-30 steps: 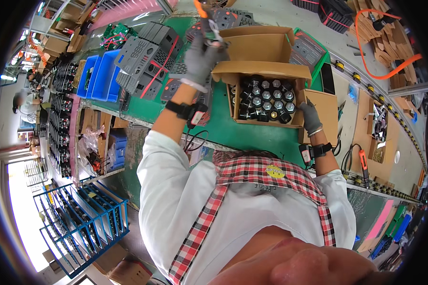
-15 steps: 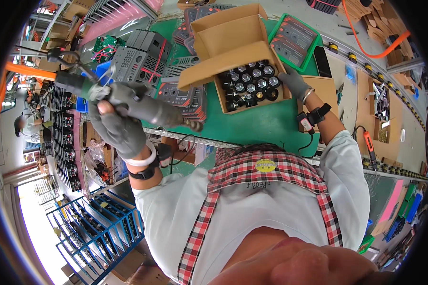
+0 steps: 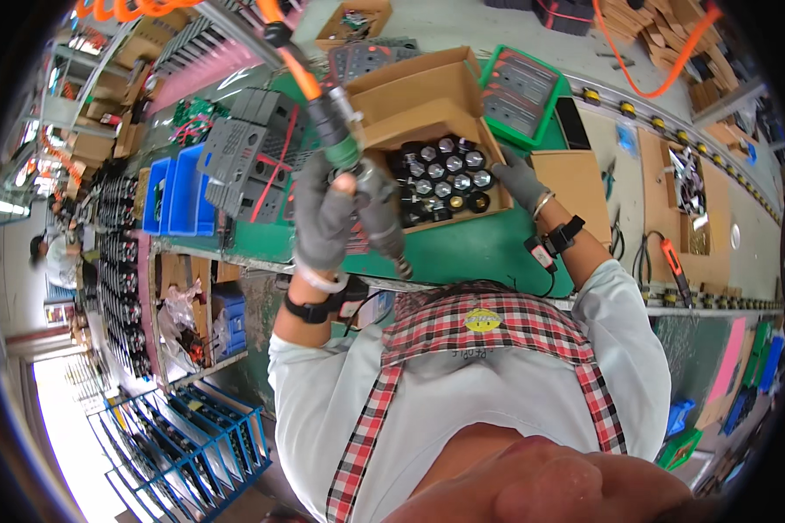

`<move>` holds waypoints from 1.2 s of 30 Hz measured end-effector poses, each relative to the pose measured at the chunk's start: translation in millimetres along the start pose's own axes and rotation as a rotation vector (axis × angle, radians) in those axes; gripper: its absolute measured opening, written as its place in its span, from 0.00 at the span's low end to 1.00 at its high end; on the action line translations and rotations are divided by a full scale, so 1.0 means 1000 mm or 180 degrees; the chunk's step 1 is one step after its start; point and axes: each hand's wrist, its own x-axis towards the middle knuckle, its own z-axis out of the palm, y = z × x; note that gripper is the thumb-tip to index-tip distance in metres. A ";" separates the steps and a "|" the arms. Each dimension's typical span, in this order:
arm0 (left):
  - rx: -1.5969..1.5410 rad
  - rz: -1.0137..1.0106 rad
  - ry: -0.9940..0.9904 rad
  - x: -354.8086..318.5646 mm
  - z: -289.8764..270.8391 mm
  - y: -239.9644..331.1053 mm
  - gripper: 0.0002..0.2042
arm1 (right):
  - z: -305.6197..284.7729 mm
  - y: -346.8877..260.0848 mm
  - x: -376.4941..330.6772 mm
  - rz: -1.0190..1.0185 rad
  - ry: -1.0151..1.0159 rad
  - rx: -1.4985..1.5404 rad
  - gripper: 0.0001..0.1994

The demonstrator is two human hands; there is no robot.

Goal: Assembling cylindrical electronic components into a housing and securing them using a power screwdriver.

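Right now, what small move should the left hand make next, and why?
Probably swing the air tool forward over the hex-topped parts: the left hand already grips it, its tip appears nearer the wearer than the open cardboard box, and the right hand is at the box's right side, seemingly able to steady it.

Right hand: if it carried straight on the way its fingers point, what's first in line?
Likely the open cardboard box: the right hand's fingers sit at its right side and angle up-left across it. Whether they press the wall or would clear its rim is unclear; depth is hard to judge here.
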 end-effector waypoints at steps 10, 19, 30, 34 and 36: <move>-0.0371 0.0432 0.0195 0.040 0.015 -0.032 0.09 | 0.004 -0.061 0.001 -0.1268 -0.0234 -0.2725 0.16; 0.0140 0.0643 0.0184 0.072 0.031 -0.038 0.10 | -0.003 -0.097 0.061 -0.0792 -0.0442 0.0193 0.17; 0.1242 0.1271 -0.0793 0.065 0.056 -0.088 0.15 | -0.024 -0.127 -0.050 -0.1006 -0.0264 -0.0608 0.29; 0.2697 -0.0181 -0.2067 0.045 0.030 -0.149 0.12 | -0.041 -0.115 -0.081 -0.0576 -0.0284 -0.1180 0.29; 0.3104 0.0331 -0.2110 0.050 0.035 -0.184 0.09 | -0.040 -0.113 -0.092 -0.0336 -0.0213 -0.1502 0.27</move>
